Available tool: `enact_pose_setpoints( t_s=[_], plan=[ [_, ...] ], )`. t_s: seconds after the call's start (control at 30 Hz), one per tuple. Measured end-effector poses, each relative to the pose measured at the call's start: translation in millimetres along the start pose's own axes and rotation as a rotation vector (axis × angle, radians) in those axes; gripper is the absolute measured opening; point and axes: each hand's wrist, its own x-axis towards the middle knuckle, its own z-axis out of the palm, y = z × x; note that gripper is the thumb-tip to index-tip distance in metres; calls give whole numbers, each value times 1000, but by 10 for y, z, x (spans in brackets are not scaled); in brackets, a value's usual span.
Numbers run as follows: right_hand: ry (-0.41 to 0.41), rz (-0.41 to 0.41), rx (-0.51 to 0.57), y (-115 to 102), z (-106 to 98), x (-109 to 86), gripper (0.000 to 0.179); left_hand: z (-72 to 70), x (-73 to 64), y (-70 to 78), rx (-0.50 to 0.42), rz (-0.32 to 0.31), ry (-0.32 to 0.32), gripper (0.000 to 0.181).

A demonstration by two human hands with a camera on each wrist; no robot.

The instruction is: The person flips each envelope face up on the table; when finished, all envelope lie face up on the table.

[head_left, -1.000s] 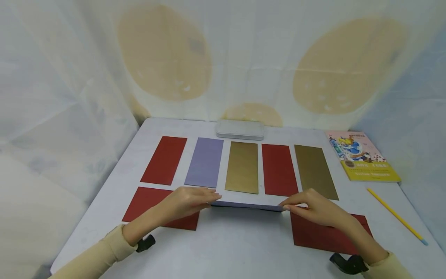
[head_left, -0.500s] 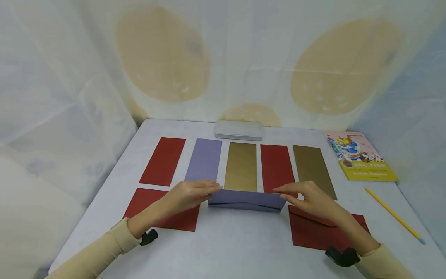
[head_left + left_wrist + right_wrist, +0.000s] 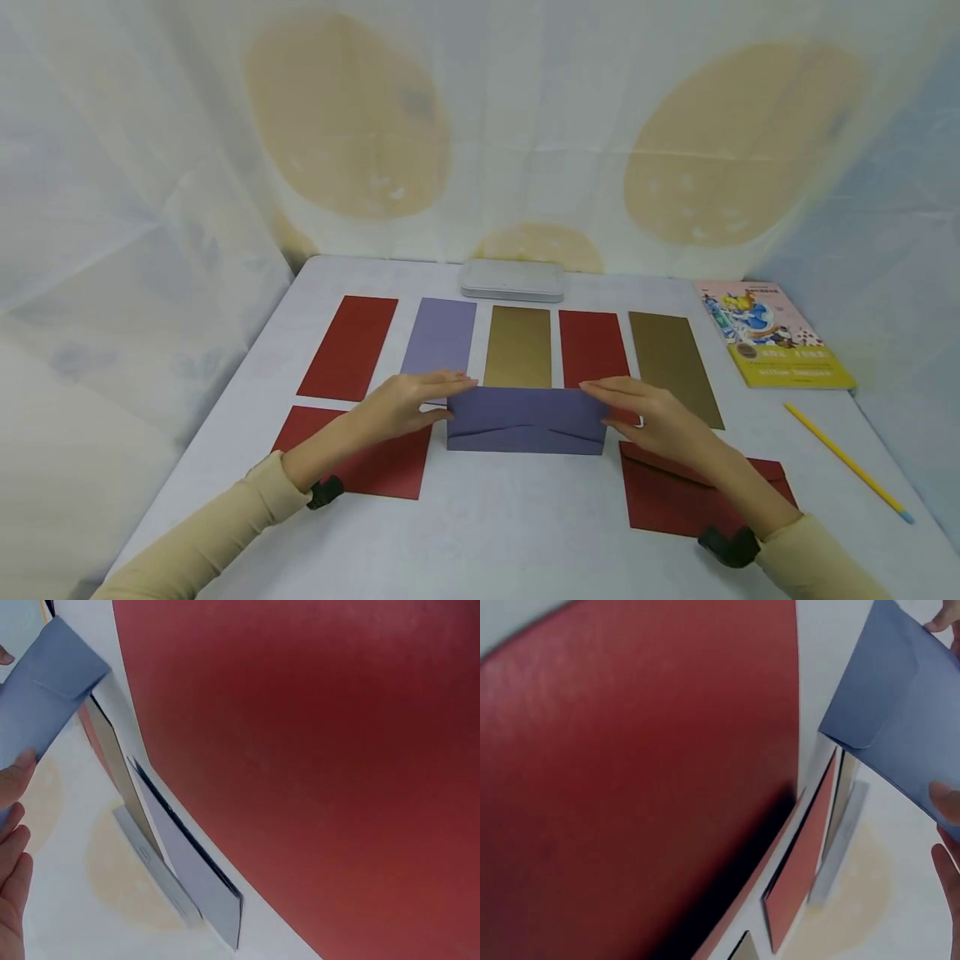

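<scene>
A purple-blue envelope (image 3: 525, 412) stands tilted up between my two hands, its flap side facing me in the head view. My left hand (image 3: 405, 404) pinches its left edge, with the thumb on the near face and the fingers behind, as the left wrist view also shows. At the opposite edge my right hand (image 3: 652, 417) pinches it the same way. Below my left forearm lies a red envelope (image 3: 390, 467), partly covered. Another red envelope (image 3: 663, 504), flap side up, lies under my right wrist.
Behind the hands runs a row of flat envelopes: red (image 3: 348, 346), lilac (image 3: 440, 337), gold (image 3: 517, 346), red (image 3: 592, 346) and gold (image 3: 675, 367). A grey case (image 3: 512, 281) sits at the back. To the right are a book (image 3: 776, 337) and a yellow pencil (image 3: 847, 462).
The purple-blue envelope has swung up from nearly edge-on, so its flap face now shows. Both hands have risen with its upper edge, keeping their pinch.
</scene>
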Motion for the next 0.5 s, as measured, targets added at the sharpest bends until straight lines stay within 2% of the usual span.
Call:
enact_pose_setpoints(
  t_s=[0.17,0.4,0.5],
  plan=[
    [-6,-29,-36,77,54,11,72,-3,-12,-15,-44,-58,-58,63],
    [-6,-15,-42,83,90,20,73,-1,-31,-25,-98,-104,-98,63],
    [-36,3,-30,91,96,28,71,3,-10,-49,-116,-141,-137,62]
  ],
)
